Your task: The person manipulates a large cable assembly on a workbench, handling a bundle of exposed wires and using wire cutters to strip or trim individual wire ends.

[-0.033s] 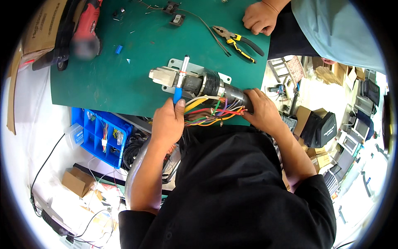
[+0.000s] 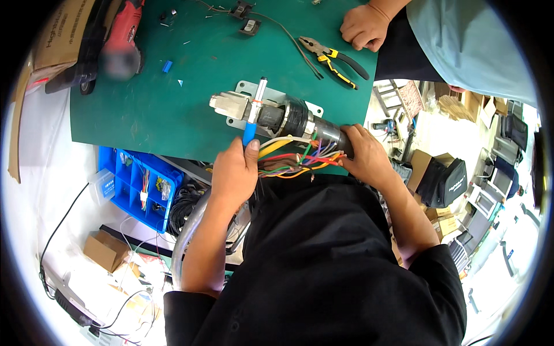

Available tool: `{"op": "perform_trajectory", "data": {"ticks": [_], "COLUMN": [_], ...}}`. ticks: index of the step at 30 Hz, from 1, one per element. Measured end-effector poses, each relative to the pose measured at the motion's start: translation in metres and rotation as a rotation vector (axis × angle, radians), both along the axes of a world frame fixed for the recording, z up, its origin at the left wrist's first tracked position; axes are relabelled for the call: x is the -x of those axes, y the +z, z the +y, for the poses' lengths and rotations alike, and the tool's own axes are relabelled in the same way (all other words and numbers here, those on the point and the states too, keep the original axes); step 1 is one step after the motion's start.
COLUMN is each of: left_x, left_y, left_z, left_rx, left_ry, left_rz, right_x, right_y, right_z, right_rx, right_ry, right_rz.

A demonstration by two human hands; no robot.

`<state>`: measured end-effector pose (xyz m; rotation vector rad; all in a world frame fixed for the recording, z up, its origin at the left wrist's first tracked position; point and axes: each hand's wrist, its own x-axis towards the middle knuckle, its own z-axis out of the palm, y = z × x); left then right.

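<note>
My left hand [image 2: 234,170] is closed around the blue handle of a tool with a silver shaft [image 2: 250,131]; its thumb lies along the handle. The shaft lies across a metal and black cylindrical assembly [image 2: 268,116], which sits over a grey mounting plate [image 2: 245,86] with holes. My right hand [image 2: 369,158] wraps round the dark tube end [image 2: 330,132] of that assembly. Several coloured wires [image 2: 297,164] run in a loose bundle between my hands, in front of the tube. Some right fingertips are hidden behind the tube.
Yellow and black pliers [image 2: 332,60] lie on the green tabletop [image 2: 144,115], near a co-worker's closed hand [image 2: 365,27]. A red power tool [image 2: 124,34] and a cardboard box [image 2: 66,40] stand at the far left. A blue compartment box [image 2: 138,187] sits below the table edge.
</note>
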<state>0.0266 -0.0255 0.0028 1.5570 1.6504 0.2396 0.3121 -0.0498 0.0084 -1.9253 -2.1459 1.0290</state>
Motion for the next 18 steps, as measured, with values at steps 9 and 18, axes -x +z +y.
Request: {"op": "perform_trajectory", "data": {"ticks": [9,18], "left_x": [0.011,0.038], "left_y": [0.048,0.084], "left_z": [-0.026,-0.036], "left_rx": [-0.082,-0.225], "left_ry": [0.064,0.139], "left_rz": [-0.069,-0.233], "right_x": [0.004,0.053], "right_y": [0.009,0.089], "right_z": [0.001,0.069], "right_rx": [0.002,-0.102], "right_ry": [0.013,-0.057], "right_rz": [0.021,0.625]}}
